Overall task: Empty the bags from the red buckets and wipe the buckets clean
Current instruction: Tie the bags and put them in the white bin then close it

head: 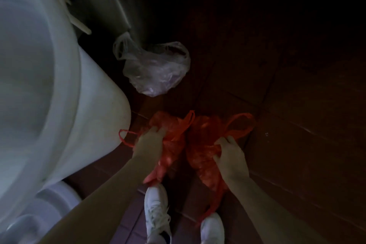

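Two crumpled red plastic bags hang over the dark tiled floor in the head view. My left hand (149, 141) grips the left red bag (170, 156) near its top. My right hand (230, 154) grips the right red bag (202, 144) beside its loop handles. Both bags trail down toward my white shoes (156, 210). A clear plastic bag (156, 69) lies on the floor farther ahead. No red bucket shows in this dim, blurred frame.
A large white tub (59, 85) fills the left side, close to my left arm. A grey bin or box (118, 6) stands behind the clear bag. Dark reddish floor tiles (297, 105) spread to the right.
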